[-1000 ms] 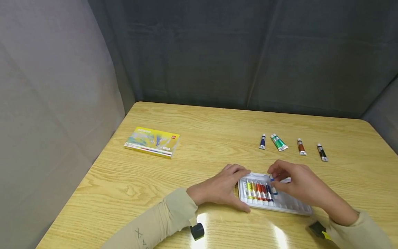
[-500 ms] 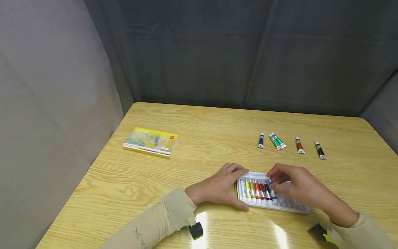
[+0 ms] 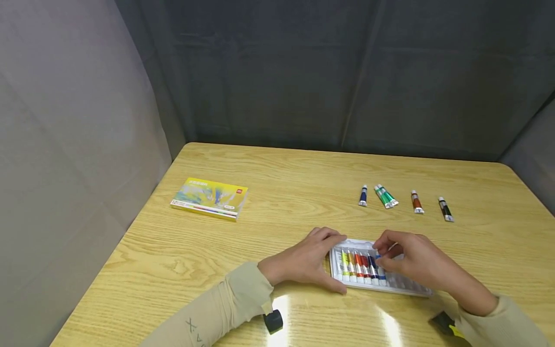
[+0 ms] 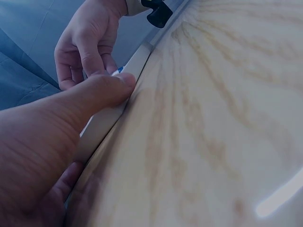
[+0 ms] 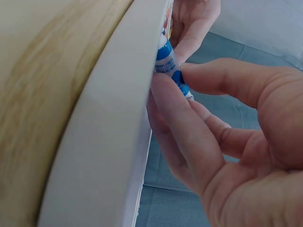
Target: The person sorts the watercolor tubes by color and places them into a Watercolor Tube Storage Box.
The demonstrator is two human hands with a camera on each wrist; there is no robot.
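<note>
While left hand [image 3: 309, 262] holds tray [image 3: 390, 289] — grip wide — right hand [image 3: 412, 254] pinches one blue tube [image 5: 166, 60]; five loose tubes [image 3: 386, 196] beyond.

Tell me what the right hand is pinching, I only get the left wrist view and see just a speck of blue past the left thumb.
Observer: The right hand pinches a blue-banded paint tube.
Operator: Okay, what lies next to it? I can only see the outer side of the tray.
Observer: Five other tubes lie in a row in the tray.
Operator: Are any tubes still outside?
Observer: Yes, beyond the tray on the table: a dark blue tube, two green tubes, a brown tube and a black tube.
</note>
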